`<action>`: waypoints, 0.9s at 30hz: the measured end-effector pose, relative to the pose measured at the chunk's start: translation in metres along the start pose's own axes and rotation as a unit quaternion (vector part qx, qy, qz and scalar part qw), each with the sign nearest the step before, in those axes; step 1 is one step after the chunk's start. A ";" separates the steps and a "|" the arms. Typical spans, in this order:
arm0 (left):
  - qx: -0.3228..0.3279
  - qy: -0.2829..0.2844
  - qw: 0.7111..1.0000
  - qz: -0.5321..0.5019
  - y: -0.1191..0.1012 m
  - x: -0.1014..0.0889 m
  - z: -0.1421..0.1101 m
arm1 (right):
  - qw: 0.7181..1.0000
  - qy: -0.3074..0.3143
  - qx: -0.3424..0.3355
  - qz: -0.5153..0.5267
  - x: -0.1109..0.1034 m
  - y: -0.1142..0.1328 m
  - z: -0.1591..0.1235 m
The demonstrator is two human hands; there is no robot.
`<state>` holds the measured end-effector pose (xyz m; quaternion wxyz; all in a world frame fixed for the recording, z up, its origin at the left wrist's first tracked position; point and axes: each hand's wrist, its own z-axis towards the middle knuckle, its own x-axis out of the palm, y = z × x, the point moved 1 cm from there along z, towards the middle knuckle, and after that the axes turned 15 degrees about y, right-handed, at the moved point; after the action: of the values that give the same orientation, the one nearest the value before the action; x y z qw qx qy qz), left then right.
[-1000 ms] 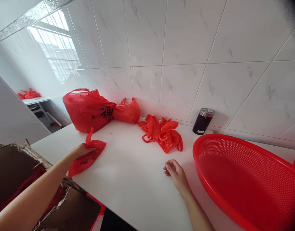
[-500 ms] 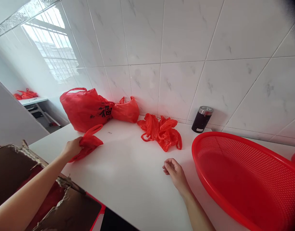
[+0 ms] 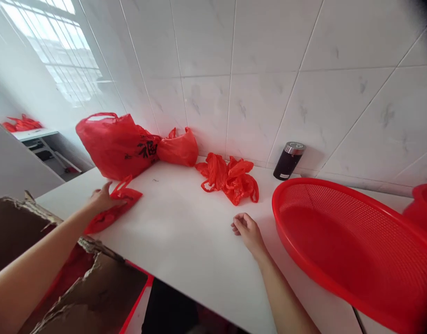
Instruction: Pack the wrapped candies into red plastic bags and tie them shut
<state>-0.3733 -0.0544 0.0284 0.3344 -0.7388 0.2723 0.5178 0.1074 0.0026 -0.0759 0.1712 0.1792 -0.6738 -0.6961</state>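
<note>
The left hand (image 3: 104, 198), thumb and fingers spread, touched the flat bag (image 3: 129, 198) by the near edge of the surface (image 3: 185, 241), towards its left end. The right hand (image 3: 246, 229), loosely clenched and empty, was near the basket (image 3: 333, 246). The big bag (image 3: 112, 146), small bag (image 3: 178, 147), crumpled bags (image 3: 230, 178) and flask (image 3: 289, 161) lined the far edge.

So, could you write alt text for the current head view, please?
A person's open left hand is over a flattened red plastic bag on a white table; the loosely curled right hand is near a red mesh basket. Fuller red bags sit behind.
</note>
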 end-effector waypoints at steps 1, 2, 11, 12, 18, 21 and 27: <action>0.011 -0.011 1.000 0.011 -0.007 -0.001 -0.005 | 1.000 -0.001 -0.002 -0.002 -0.001 0.000 0.001; 0.029 -0.021 0.999 0.022 -0.016 -0.002 -0.010 | 1.000 -0.001 -0.001 -0.004 -0.002 -0.001 0.001; 0.224 0.002 0.974 0.024 -0.100 0.016 -0.057 | 0.999 -0.025 -0.003 -0.035 -0.007 -0.014 0.000; 0.236 0.012 0.972 0.014 -0.108 0.019 -0.065 | 0.999 -0.031 -0.007 -0.042 -0.007 -0.015 0.000; 0.285 0.099 0.953 -0.028 -0.150 0.046 -0.114 | 0.993 -0.075 -0.022 -0.085 -0.003 -0.018 -0.001; 0.297 0.134 0.945 -0.032 -0.162 0.062 -0.128 | 0.990 -0.088 -0.020 -0.104 -0.001 -0.017 -0.002; 0.297 0.174 0.937 -0.049 -0.170 0.074 -0.140 | 0.984 -0.116 -0.014 -0.135 0.004 -0.015 -0.005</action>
<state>-0.1412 -0.0603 0.0283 0.5111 -0.6966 0.4315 0.2595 0.1060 -0.0034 -0.0916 -0.0012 0.1837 -0.6487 -0.7386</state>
